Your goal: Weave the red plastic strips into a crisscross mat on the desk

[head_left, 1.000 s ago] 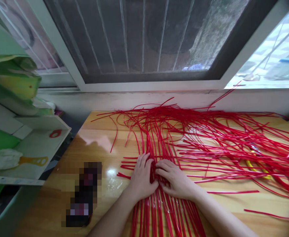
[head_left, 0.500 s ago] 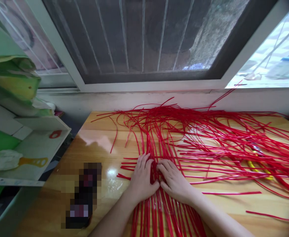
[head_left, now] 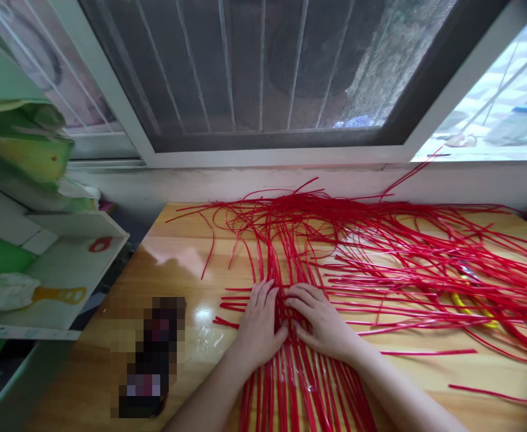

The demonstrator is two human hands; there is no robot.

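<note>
Many long thin red plastic strips [head_left: 380, 252] lie spread over a glossy wooden table [head_left: 173, 264], crossing each other lengthwise and sideways. My left hand [head_left: 258, 327] and my right hand [head_left: 324, 324] rest side by side, palms down, on the crossing strips near the table's front. Both hands' fingertips press on the strips where they cross; the fingers are slightly spread. A bundle of parallel strips [head_left: 299, 390] runs from under my hands toward me.
A blurred dark object [head_left: 148, 357] lies on the table at the left. A yellow-handled tool [head_left: 472, 303] sits under strips at the right. A white and green shelf unit [head_left: 42, 258] stands left of the table. A barred window [head_left: 263, 72] rises behind the table.
Both hands have shifted slightly on the strips; the right hand has moved a little forward. The strips around them lie much as before.
</note>
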